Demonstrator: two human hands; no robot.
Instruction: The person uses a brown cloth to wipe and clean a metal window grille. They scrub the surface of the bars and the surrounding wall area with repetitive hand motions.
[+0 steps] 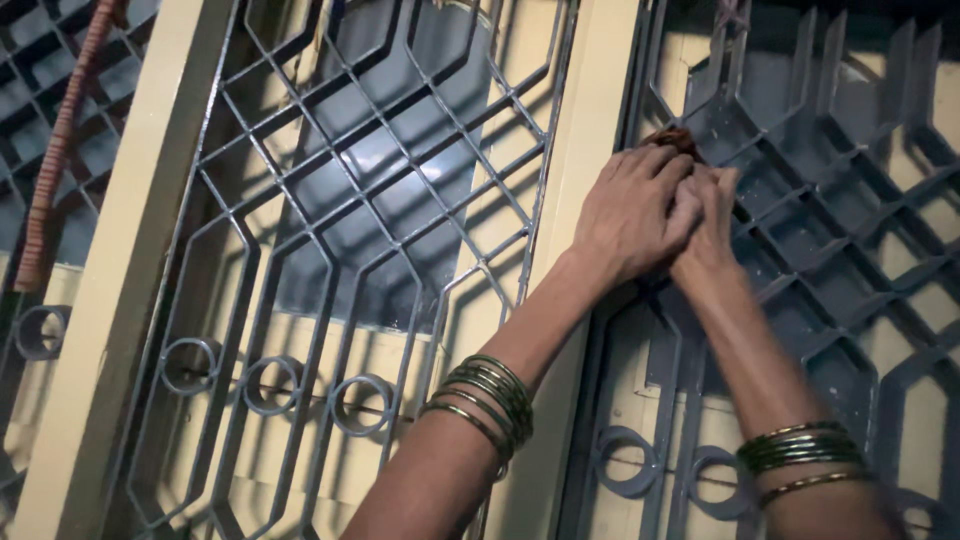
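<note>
Left hand (pixel 632 208): laid over the right hand (pixel 708 228), fingers together, pressing on a reddish-brown cloth (pixel 672 138) at the grey metal grille (pixel 840 150), just beside the cream frame post (pixel 580 150); right fingers curled, whether clamped on the cloth cannot be told; green bangles (pixel 490 395) on both wrists.

Your one head view, tilted.
You look close at the grey window grille (pixel 370 200), past your forearms.
</note>
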